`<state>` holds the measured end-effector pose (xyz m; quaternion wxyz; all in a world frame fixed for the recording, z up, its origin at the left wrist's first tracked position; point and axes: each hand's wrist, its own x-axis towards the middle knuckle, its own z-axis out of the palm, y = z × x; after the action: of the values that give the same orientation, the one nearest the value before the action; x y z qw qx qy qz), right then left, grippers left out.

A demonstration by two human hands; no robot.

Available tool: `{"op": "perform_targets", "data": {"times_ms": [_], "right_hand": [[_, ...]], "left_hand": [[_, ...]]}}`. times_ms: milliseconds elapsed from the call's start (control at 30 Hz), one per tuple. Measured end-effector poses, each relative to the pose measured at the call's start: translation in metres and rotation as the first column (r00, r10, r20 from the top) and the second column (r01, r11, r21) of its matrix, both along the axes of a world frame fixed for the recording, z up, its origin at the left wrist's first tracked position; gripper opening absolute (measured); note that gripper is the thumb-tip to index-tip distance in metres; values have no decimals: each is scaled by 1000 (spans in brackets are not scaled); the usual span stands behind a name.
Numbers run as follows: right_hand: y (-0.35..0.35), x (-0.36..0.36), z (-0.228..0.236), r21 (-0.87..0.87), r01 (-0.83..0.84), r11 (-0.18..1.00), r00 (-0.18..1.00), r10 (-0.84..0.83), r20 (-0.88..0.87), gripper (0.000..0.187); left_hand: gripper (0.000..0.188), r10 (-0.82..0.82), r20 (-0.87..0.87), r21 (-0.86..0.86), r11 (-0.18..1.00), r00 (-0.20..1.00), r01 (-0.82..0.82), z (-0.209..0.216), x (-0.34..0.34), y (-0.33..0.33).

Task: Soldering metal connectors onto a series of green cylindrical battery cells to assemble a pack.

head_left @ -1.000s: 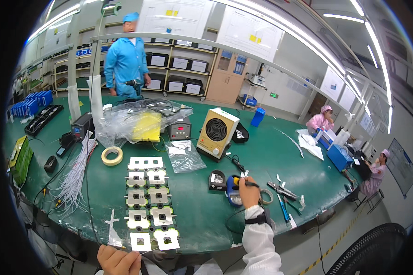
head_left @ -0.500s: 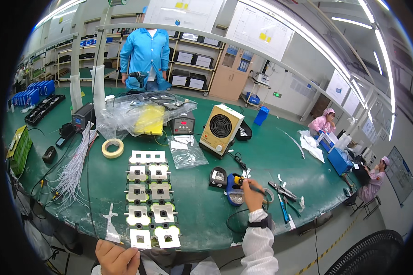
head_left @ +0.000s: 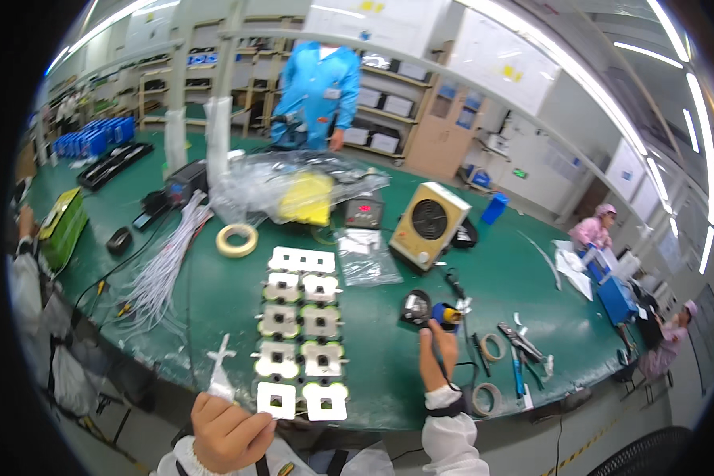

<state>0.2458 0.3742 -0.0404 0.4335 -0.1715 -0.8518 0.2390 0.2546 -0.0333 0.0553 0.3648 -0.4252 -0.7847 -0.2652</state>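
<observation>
My left hand [head_left: 232, 432] is closed in a pinch at the near left corner of a battery pack [head_left: 299, 373]. A thin pale strand showed at its fingertips half a second ago; now it is hard to make out. The pack has two rows of cells with pale metal plates and white square frames at its near end. My right hand [head_left: 438, 353] is closed around the dark handle of a soldering iron. The iron's yellow front [head_left: 451, 316] sits at a small blue holder [head_left: 439, 311]. Beside it stands a small black container [head_left: 415, 306].
A cream fan unit [head_left: 430, 226], a soldering station [head_left: 364, 211] and a plastic bag [head_left: 369, 258] lie beyond the pack. Tape [head_left: 236, 239] and white wires [head_left: 163, 270] are left; pliers [head_left: 520, 341] and tape rolls [head_left: 493, 347] right. A person in blue [head_left: 317, 91] stands across the table.
The view has swung left, so the table's things appear farther right. My right hand has turned more upright at the blue holder. My left hand stays pinched by the pack's near end.
</observation>
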Motion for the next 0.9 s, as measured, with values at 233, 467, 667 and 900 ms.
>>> {"op": "perform_targets", "data": {"times_ms": [233, 467, 667, 900], "right_hand": [[-57, 71, 54, 93, -239, 966, 952, 252, -173, 22], [-93, 101, 78, 270, -419, 867, 828, 487, -279, 15], [-118, 107, 86, 181, -589, 788, 676, 603, -424, 17], [-133, 121, 106, 299, -716, 630, 595, 776, -210, 5]], "left_hand": [[14, -6, 11, -66, 998, 1000, 7, 18, -23, 1], [15, -122, 22, -210, 970, 992, 124, 47, -44, 29], [15, -169, 1, -238, 957, 986, 165, 50, -45, 36], [13, -170, -25, -204, 966, 985, 162, 40, -24, 18]]}}
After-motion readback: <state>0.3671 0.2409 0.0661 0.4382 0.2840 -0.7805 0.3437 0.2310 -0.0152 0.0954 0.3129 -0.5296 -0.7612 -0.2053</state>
